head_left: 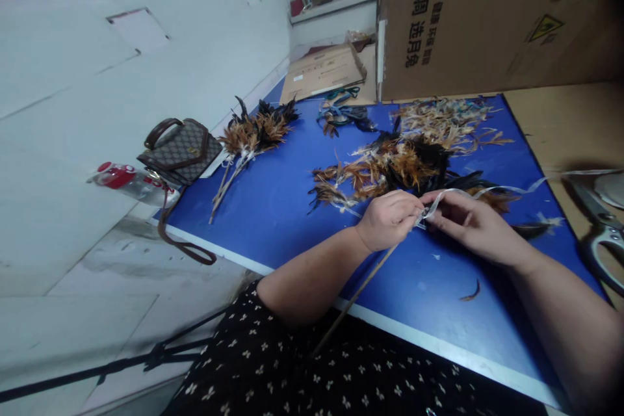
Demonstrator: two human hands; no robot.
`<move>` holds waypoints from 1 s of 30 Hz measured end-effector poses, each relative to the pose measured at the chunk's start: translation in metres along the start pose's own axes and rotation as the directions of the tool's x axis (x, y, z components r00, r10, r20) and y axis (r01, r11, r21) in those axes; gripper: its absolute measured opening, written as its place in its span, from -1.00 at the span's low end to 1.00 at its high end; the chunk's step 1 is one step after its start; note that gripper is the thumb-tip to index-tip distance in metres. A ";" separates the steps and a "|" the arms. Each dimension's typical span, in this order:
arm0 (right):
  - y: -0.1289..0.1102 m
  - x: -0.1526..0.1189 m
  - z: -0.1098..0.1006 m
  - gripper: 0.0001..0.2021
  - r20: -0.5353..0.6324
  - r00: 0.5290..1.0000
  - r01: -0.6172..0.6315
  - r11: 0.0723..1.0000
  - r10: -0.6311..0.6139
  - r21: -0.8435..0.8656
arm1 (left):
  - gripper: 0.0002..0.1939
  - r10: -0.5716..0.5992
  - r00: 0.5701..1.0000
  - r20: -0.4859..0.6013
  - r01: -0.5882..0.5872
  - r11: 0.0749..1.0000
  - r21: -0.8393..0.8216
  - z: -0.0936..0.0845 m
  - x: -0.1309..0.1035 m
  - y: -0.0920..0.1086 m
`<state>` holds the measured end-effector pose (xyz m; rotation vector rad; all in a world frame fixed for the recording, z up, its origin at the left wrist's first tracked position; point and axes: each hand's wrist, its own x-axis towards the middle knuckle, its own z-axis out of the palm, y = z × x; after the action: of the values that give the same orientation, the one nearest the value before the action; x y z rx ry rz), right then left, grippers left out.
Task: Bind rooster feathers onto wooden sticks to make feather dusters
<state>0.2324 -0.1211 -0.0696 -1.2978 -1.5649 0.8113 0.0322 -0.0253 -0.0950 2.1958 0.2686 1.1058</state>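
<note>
My left hand (391, 220) is closed round the upper part of a thin wooden stick (361, 287), which slants down toward my lap. Close against it, my right hand (470, 224) pinches a translucent ribbon (441, 196) at the stick's top. From there the ribbon runs right across the table edge. Just beyond my hands lie brown and black feathers (412, 166) in a loose heap. Whether any feather is bound to the stick is hidden by my fingers. A single small feather (470, 292) rests nearer to me.
Finished-looking feather bunches on sticks (258, 130) lie on the blue table (292, 208) at left. A handbag (182, 149) and a plastic bottle (131, 183) are at the left edge. Scissors (604, 234) lie at right. A large cardboard box (478, 26) stands behind.
</note>
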 end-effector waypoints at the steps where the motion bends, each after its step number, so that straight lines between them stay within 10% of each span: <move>1: 0.000 0.000 0.002 -0.61 -0.005 0.999 0.037 0.998 -0.037 -0.057 | -0.85 0.013 1.000 -0.007 -0.012 1.000 0.003 0.000 0.000 0.000; 19: 0.006 -0.006 0.002 -0.74 -0.013 0.975 -0.199 0.892 0.224 0.406 | -0.87 -0.022 1.000 -0.011 0.022 1.000 -0.009 0.000 0.000 0.000; 24: 0.003 -0.006 0.000 -0.69 -0.007 0.987 -0.149 0.940 0.159 0.308 | -0.86 -0.007 0.997 -0.071 0.002 0.998 -0.062 0.000 0.001 0.003; 30: 0.001 -0.003 -0.002 -0.69 -0.047 0.997 -0.048 0.971 0.061 0.236 | -0.70 -0.336 0.927 -0.165 0.267 0.902 -0.340 0.002 0.001 -0.003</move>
<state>0.2343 -0.1239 -0.0709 -1.1837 -1.3505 0.9575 0.0348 -0.0233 -0.0975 1.6861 0.4813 1.1269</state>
